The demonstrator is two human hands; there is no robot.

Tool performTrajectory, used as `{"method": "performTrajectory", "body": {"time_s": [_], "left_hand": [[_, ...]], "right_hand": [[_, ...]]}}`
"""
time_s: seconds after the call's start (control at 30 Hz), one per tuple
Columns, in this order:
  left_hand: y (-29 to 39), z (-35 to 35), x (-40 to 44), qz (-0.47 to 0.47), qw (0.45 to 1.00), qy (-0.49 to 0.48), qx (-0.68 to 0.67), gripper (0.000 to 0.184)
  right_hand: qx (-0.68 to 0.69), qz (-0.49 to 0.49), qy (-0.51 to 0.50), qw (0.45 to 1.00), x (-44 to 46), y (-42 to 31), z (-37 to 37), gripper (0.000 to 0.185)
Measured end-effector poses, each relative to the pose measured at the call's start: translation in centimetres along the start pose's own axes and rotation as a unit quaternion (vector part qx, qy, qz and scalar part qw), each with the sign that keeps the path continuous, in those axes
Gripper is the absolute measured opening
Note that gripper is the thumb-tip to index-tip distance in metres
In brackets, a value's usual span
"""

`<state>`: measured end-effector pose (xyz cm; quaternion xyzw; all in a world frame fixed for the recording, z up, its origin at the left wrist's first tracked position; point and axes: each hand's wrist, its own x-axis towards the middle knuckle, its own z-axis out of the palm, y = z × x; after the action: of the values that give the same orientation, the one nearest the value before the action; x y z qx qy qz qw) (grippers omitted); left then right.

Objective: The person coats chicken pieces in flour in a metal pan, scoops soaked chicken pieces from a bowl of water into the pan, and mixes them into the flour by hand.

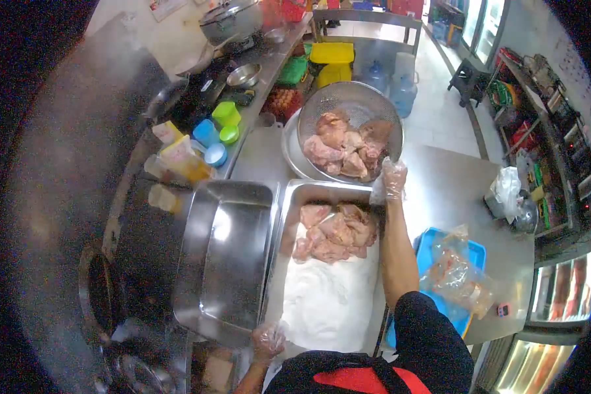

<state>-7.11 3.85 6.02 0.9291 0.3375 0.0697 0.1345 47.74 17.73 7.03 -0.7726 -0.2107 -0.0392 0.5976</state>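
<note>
My right hand (pixel 394 178), in a clear plastic glove, is closed on the near right rim of a mesh strainer (pixel 312 117). The strainer is tilted and holds raw chicken pieces (pixel 351 141). Beneath its left side shows a round metal bowl (pixel 291 148). Nearer to me is a steel pan (pixel 382 276) of white flour-like powder (pixel 325 302), with more raw chicken pieces (pixel 335 231) on the powder at its far end. My left hand (pixel 269 340), also gloved, is closed at the near left corner of this pan.
A deep steel pan (pixel 236 256) stands left of the powder pan. On the right, a blue tray (pixel 476 255) carries a clear plastic bag (pixel 459 276). Plastic cups (pixel 207 133) and a metal bowl (pixel 244 75) line the left counter. Water jugs (pixel 404 88) stand beyond the table.
</note>
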Motion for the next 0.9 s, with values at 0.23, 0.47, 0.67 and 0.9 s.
{"method": "performTrajectory", "body": {"time_s": [0.23, 0.47, 0.67, 0.9], "left_hand": [[-3.7, 7.0, -3.9, -0.150, 0.962, -0.046, -0.222, 0.026], [-0.1, 1.3, -0.4, -0.064, 0.989, 0.079, -0.111, 0.020], [0.1, 1.7, -0.9, -0.208, 0.917, 0.075, -0.332, 0.029], [-1.2, 3.0, -1.9, -0.070, 0.996, 0.045, -0.010, 0.031]], "right_hand": [[-0.049, -0.029, 0.003, 0.998, 0.2, 1.3, 0.6, 0.030], [0.026, -0.138, 0.042, 0.989, 0.5, 4.4, 1.8, 0.023], [0.040, -0.052, 0.012, 0.998, 0.0, 3.5, 1.5, 0.018], [0.415, 0.145, -0.103, 0.892, 2.2, 12.1, 5.2, 0.016]]}}
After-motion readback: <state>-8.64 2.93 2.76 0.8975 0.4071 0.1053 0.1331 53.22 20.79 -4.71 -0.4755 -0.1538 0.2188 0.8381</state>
